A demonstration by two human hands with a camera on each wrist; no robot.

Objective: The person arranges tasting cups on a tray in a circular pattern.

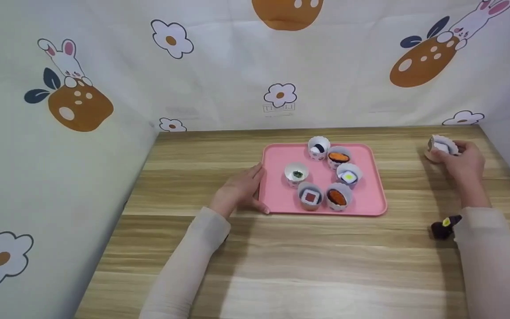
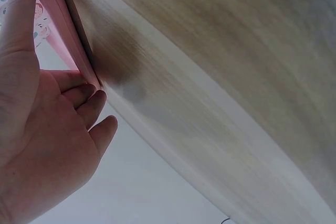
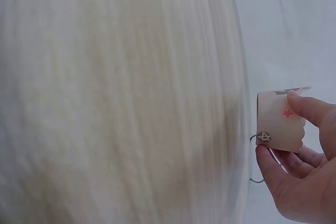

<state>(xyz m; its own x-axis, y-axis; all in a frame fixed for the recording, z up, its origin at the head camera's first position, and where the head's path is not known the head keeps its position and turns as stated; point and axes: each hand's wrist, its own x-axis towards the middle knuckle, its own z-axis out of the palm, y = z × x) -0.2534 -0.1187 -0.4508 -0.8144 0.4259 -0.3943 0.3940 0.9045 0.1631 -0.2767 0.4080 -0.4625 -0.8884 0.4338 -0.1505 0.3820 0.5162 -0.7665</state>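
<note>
My left hand (image 1: pixel 239 188) rests against the left edge of a pink tray (image 1: pixel 277 150), its thumb at the near left corner. The left wrist view shows that hand (image 2: pixel 58 129) with loosely bent fingers touching the tray's rim. On the tray stand several paper baking cups, each holding a small toy sushi piece, such as an orange-topped one (image 1: pixel 338 157) and a square roll (image 1: pixel 311 197). At the far right, my right hand (image 1: pixel 465 164) grips another paper cup (image 1: pixel 432 153) with something white inside. In the right wrist view, thumb and fingers pinch this cup (image 3: pixel 281 121), printed with stars.
A small dark toy piece with a yellow patch (image 1: pixel 444 227) lies on the wooden table (image 1: pixel 303 266) beside the right sleeve. Behind the table hangs a pale cloth (image 1: pixel 228 66) printed with rabbits, fruit and flowers; similar cloth stands on the left.
</note>
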